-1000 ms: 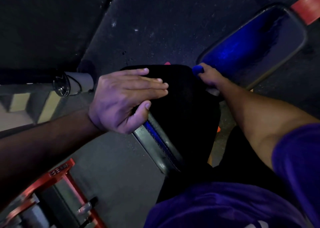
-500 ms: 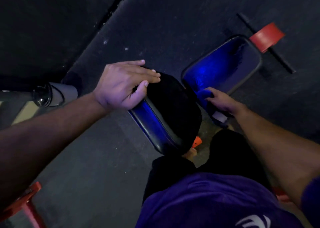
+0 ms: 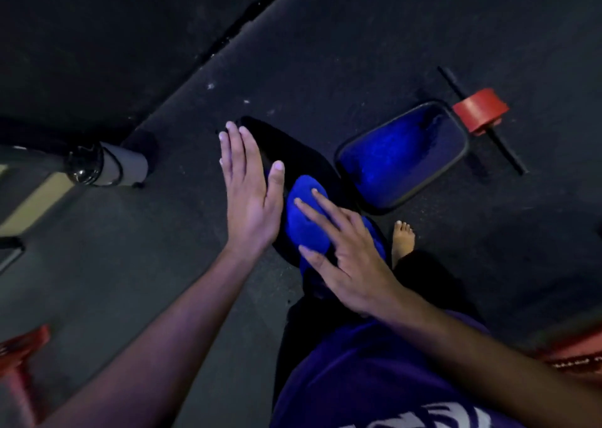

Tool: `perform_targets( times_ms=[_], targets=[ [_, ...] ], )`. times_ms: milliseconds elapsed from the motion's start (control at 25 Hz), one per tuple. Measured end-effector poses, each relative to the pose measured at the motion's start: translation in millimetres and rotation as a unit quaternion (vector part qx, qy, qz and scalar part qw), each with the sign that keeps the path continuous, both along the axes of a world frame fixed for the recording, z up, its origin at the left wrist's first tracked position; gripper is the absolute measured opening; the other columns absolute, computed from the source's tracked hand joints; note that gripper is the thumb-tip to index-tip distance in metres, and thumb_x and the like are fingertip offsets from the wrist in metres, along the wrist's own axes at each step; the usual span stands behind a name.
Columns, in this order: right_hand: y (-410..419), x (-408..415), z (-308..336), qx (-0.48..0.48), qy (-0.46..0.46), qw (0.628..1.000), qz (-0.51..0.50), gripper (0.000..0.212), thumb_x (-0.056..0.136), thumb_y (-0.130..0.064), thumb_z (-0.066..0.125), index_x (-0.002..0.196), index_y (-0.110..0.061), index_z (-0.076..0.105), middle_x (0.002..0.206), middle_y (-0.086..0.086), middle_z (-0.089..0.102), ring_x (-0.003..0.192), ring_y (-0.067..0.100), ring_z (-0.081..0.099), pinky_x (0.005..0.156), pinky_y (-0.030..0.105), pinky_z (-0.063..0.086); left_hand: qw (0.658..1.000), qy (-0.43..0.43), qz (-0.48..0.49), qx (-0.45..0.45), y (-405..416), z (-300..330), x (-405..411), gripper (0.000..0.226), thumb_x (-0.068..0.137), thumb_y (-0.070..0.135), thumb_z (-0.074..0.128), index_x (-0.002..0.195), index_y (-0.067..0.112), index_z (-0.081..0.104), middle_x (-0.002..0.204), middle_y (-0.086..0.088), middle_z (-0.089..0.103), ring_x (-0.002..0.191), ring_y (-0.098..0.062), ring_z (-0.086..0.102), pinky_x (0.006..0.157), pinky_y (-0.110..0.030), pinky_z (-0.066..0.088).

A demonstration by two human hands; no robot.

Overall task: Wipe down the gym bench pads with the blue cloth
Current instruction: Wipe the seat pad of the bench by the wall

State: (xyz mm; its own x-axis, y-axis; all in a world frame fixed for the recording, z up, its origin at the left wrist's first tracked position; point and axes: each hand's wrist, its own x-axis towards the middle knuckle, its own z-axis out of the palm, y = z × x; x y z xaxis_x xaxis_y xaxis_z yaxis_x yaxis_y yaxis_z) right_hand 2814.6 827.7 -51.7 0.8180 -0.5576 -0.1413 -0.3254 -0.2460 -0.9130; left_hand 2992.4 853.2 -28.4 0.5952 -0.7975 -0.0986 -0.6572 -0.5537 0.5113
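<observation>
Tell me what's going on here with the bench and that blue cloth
A person is wiping down a gym bench. Their right hand presses the blue cloth flat onto the near black pad, fingers spread over it. The left hand lies open along that pad's left edge, steadying it. The far pad, glowing blue under the light, is untouched right now.

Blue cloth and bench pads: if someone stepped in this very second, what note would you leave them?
Left hand: flat, fingers straight, along the left edge of the near black pad.
Right hand: fingers spread, pressing the blue cloth onto that pad.
Second pad: beyond and to the right, nothing on it, glossy under blue light.
Done: the cloth is on the near pad; how much has been wiped cannot be told.
Left: finish this pad, then check the second one.
</observation>
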Motion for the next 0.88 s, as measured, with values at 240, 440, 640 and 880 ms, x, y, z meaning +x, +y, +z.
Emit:
perform_targets(
  times_ms=[240,440,640,880],
  targets=[
    [-23.2,4.2,-77.7,0.14,0.071,0.986,-0.052,0.055,0.101,-0.053,0.034,0.15,-0.029,0.035,0.159,-0.009,0.028,0.139,0.019,0.033,0.112,0.02,0.018,0.998,-0.012,0.052,-0.027,-7.5,-3.7,-12.8,0.068,0.108,0.037,0.034,0.161,0.004,0.008,0.171,-0.01,-0.002,0.158,-0.022,-0.01,0.127,-0.029,-0.005],
    [-42.8,38.5,-76.1,0.212,0.116,0.965,-0.106,0.054,0.102,-0.043,0.043,0.15,-0.017,0.038,0.155,-0.001,0.035,0.139,0.024,0.035,0.117,0.036,0.024,0.996,0.002,0.063,-0.07,-5.6,-7.6,-11.2,0.053,0.111,0.019,0.029,0.16,0.001,0.017,0.17,-0.014,0.007,0.158,-0.025,-0.003,0.126,-0.025,-0.002],
    [-11.0,-21.4,-30.5,0.102,-0.037,0.994,0.001,0.051,0.098,-0.036,0.049,0.148,-0.034,0.039,0.158,-0.016,0.027,0.143,0.0,0.026,0.114,0.012,0.01,0.993,0.014,0.068,-0.092,-3.1,-10.8,-9.1,0.051,0.11,0.011,0.031,0.158,-0.002,0.021,0.169,-0.017,0.012,0.158,-0.027,0.001,0.127,-0.027,0.002],
    [-44.5,27.4,-97.7,0.223,0.108,0.961,-0.119,0.045,0.101,-0.03,0.05,0.144,-0.018,0.045,0.15,0.0,0.043,0.137,0.022,0.04,0.116,0.035,0.029,0.993,0.004,0.066,-0.093,-4.7,-8.4,-10.7,0.051,0.109,0.008,0.031,0.158,-0.002,0.022,0.169,-0.016,0.013,0.158,-0.027,0.002,0.126,-0.026,0.002]
  ],
)
